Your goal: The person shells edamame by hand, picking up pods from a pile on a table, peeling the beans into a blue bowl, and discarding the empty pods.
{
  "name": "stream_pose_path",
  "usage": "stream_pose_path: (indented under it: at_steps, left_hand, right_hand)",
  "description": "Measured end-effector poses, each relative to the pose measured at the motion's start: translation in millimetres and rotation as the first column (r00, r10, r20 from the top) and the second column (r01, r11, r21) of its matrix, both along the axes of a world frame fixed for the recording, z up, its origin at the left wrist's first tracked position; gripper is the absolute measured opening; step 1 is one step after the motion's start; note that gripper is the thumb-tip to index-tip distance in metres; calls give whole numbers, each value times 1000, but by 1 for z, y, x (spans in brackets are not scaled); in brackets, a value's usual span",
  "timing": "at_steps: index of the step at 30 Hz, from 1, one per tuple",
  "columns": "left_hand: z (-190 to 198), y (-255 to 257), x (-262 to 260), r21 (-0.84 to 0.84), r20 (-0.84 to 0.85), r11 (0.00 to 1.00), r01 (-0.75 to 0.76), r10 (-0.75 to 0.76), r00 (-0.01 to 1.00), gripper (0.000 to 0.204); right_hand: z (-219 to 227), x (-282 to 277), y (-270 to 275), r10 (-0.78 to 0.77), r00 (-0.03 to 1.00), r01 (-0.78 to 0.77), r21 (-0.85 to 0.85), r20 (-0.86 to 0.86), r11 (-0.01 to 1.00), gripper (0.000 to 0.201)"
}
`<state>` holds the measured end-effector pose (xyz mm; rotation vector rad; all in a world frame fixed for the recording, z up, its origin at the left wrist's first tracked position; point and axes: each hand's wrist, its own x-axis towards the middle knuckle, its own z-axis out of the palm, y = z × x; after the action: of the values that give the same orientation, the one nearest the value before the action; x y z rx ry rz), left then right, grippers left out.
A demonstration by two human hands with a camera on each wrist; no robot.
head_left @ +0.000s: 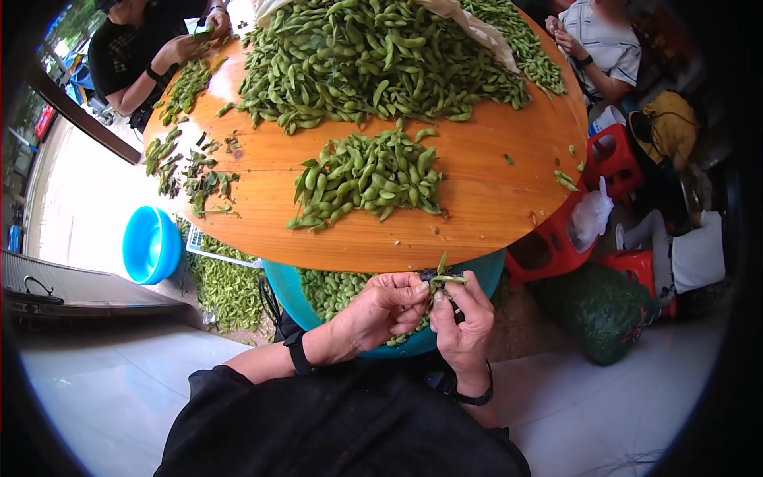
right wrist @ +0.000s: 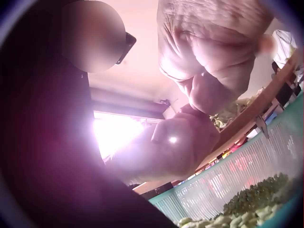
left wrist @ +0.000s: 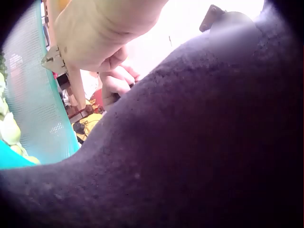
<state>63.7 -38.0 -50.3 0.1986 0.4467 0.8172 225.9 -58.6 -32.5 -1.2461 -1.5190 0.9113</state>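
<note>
Both hands meet over a teal basket (head_left: 280, 296), just below the table's near edge. A small green soybean pod (head_left: 451, 279) with a bit of stem is between them. My left hand (head_left: 380, 312) pinches at its left side with thumb and forefinger. My right hand (head_left: 463, 324) holds it between thumb and curled fingers. In the left wrist view the left hand (left wrist: 107, 28) shows large at the top, the pod hidden. The right wrist view shows the right hand (right wrist: 213, 57) from below, also without the pod. Green pods (head_left: 338, 292) lie in the basket.
On the round wooden table (head_left: 493, 199) are a small pod pile (head_left: 369, 179), a large heap (head_left: 358, 63) and leafy scraps (head_left: 207, 176). Two people sit across. A blue basin (head_left: 151, 245) stands left; red stools (head_left: 548, 246) and a full green net sack (head_left: 592, 310) stand right.
</note>
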Motion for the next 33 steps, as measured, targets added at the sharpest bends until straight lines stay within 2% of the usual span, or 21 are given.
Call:
stream_pose_path:
  at_steps: [1,5,6,7,8,9,11,12,13,15,17,19,23,25,26,27,28,29,30,32,33]
  left_hand:
    - [-3,0,0,-12,103,999,33,-32,994,12]
    - [4,3,-6,17,65,996,89,-90,994,14]
    - [8,3,-9,135,-140,987,91,-72,987,16]
    - [14,2,-10,247,-336,962,115,-27,941,17]
    - [20,1,-9,393,-505,910,135,91,858,20]
    - [17,0,-9,390,-506,911,136,89,858,20]
    - [7,-1,-9,672,-652,718,183,456,605,23]
    - [15,-1,-12,689,-700,650,320,483,526,22]
    - [15,-2,-12,689,-700,650,319,483,526,22]
    - [14,-7,-10,761,-639,458,461,655,404,18]
    - [12,-9,-7,762,-638,457,460,652,409,18]
    - [4,-11,-6,750,-625,415,515,699,348,17]
    - [2,-8,-12,737,-624,396,548,709,328,15]
    - [5,0,-21,680,-733,498,538,473,489,9]
    - [7,1,-24,675,-734,548,494,425,530,9]
    - [10,2,-25,675,-734,549,493,425,530,9]
    - [13,3,-26,621,-757,621,478,317,572,11]
    - [15,3,-26,559,-764,684,468,207,611,15]
    - [14,2,-26,560,-764,684,468,208,611,15]
    - [7,0,-23,469,-669,810,352,66,740,19]
    - [2,-2,-22,469,-668,811,350,67,741,19]
  right_hand:
    - [-1,0,1,0,997,-7,80,80,997,14]
    - [7,-4,3,-38,988,5,215,148,977,15]
    - [7,-3,2,-31,989,10,145,141,989,14]
    - [7,-2,0,-25,991,15,74,135,997,14]
    - [8,-2,-1,-25,991,16,72,135,997,14]
    - [11,-1,-3,15,992,-14,-6,122,1000,13]
    - [16,-1,-5,54,993,-46,-83,105,995,13]
    - [18,-2,-5,77,992,-65,-122,100,990,14]
    - [19,-3,-5,100,991,-84,-161,94,983,14]
    - [19,-5,-5,98,987,-81,-137,125,987,14]
    - [19,-6,-4,93,983,-76,-111,157,991,14]
    - [18,-8,-3,64,968,-70,15,241,997,14]
    - [12,-8,-1,58,967,-75,58,249,995,13]
    - [11,-6,0,98,980,-84,-87,174,993,13]
    - [9,-5,-1,100,980,-85,-88,175,992,13]
    - [7,-5,-2,84,990,-67,-149,113,987,12]
    - [6,-4,-2,64,997,-52,-210,52,976,12]
    - [5,-4,-2,65,997,-52,-209,52,976,12]
    - [4,-4,-2,65,995,-50,-207,69,977,13]
    - [6,-5,-1,67,994,-48,-204,87,978,14]
    - [8,-7,0,66,987,-51,-98,150,994,14]
